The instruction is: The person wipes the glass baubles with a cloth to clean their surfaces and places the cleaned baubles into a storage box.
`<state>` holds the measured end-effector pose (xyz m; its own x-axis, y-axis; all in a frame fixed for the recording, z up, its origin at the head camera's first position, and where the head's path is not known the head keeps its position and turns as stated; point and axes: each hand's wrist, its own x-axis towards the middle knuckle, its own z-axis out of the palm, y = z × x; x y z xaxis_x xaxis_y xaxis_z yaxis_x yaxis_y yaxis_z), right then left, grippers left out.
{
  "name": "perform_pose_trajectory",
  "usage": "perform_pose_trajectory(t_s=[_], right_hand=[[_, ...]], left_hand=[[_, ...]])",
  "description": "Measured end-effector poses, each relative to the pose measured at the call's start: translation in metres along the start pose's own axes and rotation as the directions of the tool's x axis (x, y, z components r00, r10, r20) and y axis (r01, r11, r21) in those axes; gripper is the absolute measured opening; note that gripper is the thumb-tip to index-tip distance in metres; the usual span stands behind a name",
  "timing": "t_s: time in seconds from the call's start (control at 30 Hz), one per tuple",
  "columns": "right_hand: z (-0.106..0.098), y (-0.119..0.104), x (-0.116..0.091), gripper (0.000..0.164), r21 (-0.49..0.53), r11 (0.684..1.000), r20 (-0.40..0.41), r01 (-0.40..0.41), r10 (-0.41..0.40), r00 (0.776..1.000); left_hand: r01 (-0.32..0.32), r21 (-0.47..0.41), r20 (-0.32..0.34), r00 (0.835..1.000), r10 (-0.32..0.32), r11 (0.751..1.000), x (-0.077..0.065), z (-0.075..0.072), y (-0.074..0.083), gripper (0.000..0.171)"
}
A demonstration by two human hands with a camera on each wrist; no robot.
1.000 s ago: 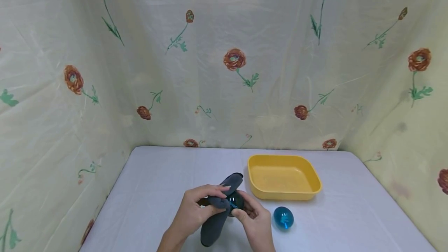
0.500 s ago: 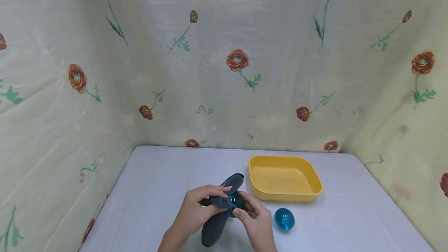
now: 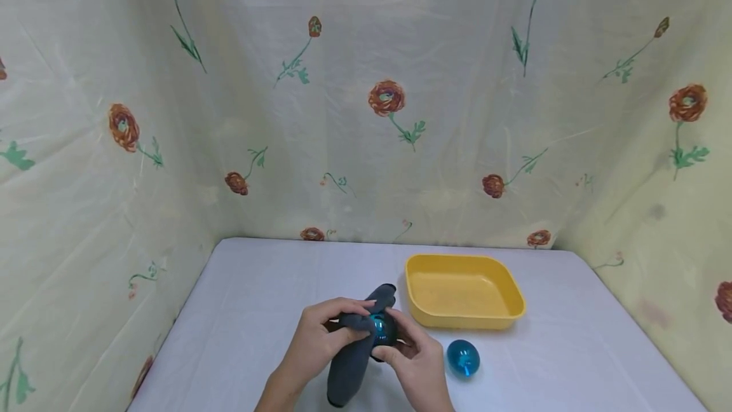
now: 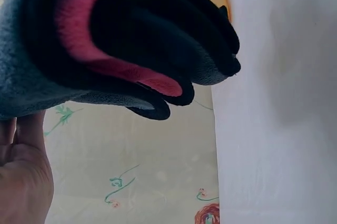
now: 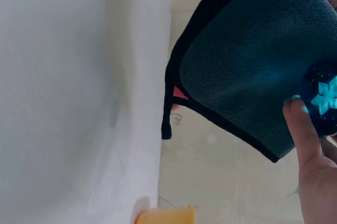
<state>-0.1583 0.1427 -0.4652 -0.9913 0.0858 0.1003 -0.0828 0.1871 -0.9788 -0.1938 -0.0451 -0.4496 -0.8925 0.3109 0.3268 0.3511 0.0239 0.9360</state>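
In the head view my left hand [image 3: 317, 332] pinches a folded grey cleaning cloth [image 3: 350, 367] with dark edging. A glossy dark blue ball [image 3: 384, 329] is held by my right hand [image 3: 420, 361], its fingers curled round the far side and thumb on the near side. The cloth lies against the ball's left side. The right wrist view shows a light blue snowflake pattern [image 5: 325, 97] on the ball, with the grey cloth [image 5: 247, 66] spread behind it. Seen from the left wrist, the cloth's folds reveal a pink inner face [image 4: 79, 24].
A second, clear blue ball [image 3: 463, 358] rests on the white-covered table [image 3: 274, 285], right of my right hand. Behind it stands a shallow yellow tray [image 3: 466, 322]. Flower-printed curtains [image 3: 343, 113] enclose the table at the back and sides.
The cloth's far flap has folded narrower and its near end has dropped slightly. My right thumb has shifted a little left and down along the ball. The second ball and the tray stay put.
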Motion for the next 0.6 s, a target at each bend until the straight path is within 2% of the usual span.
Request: perform_pose_trajectory(t_s=[0.4,0.6], right_hand=[[0.0023,-0.0031,-0.0046,0.064,-0.040,0.993,-0.031,0.109,-0.111,0.993],[0.0031,-0.0001,-0.0058,0.067,-0.067,0.974,-0.041,0.215,-0.218,0.975]], left_hand=[[0.031,0.016,-0.033,0.999,-0.030,0.999,0.0036,0.0009,0.0005,0.022],[0.040,0.007,-0.031,0.999,-0.040,0.999,0.0044,0.0006,-0.0006,0.022]])
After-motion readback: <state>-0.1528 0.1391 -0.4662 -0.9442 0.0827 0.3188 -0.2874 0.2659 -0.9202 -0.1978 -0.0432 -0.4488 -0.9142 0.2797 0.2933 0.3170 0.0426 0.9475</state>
